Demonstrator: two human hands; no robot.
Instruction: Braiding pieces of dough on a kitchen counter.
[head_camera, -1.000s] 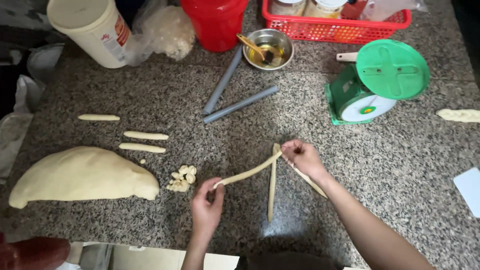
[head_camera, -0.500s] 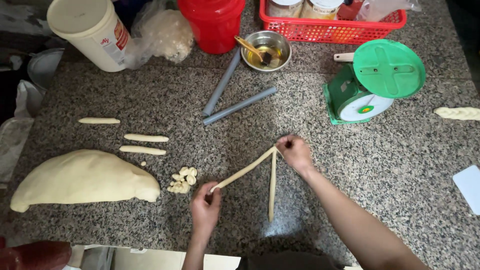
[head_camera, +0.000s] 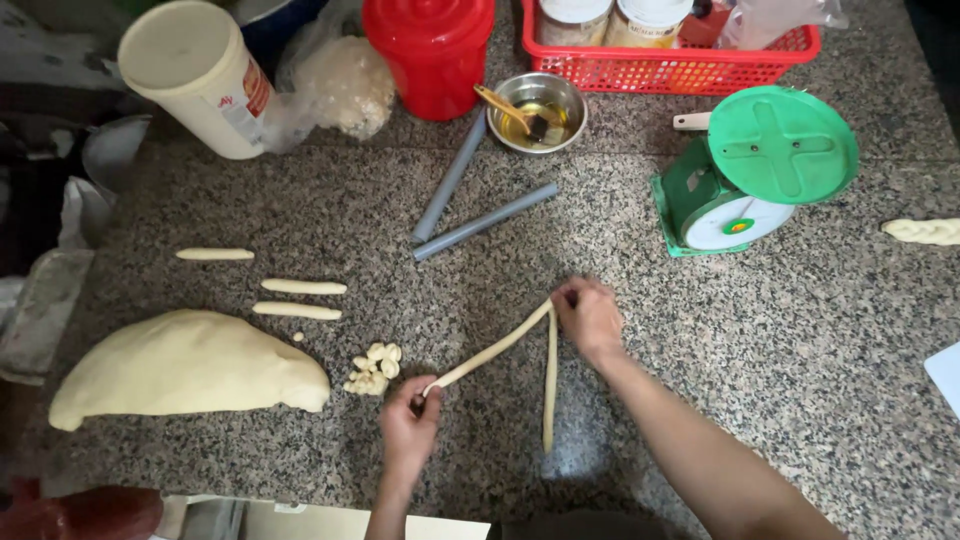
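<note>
Two thin ropes of pale dough (head_camera: 495, 350) lie on the speckled granite counter (head_camera: 700, 330), joined at their far end. My right hand (head_camera: 588, 315) pinches that joined end. One rope runs diagonally down-left to my left hand (head_camera: 410, 425), which grips its near end. The other rope (head_camera: 549, 385) runs straight toward me and lies loose on the counter.
A big mound of dough (head_camera: 185, 365) lies left, with three short dough sticks (head_camera: 300, 298) and small dough bits (head_camera: 373, 368). Two grey tubes (head_camera: 470, 215), a steel bowl (head_camera: 540, 110), green scale (head_camera: 755, 170), red basket (head_camera: 670, 50), red bucket (head_camera: 430, 55) and white tub (head_camera: 200, 80) stand behind. A braided piece (head_camera: 920, 231) lies far right.
My right hand has drawn in over the joined end, covering a strand that had trailed right of it. My left hand keeps hold of the diagonal rope's end.
</note>
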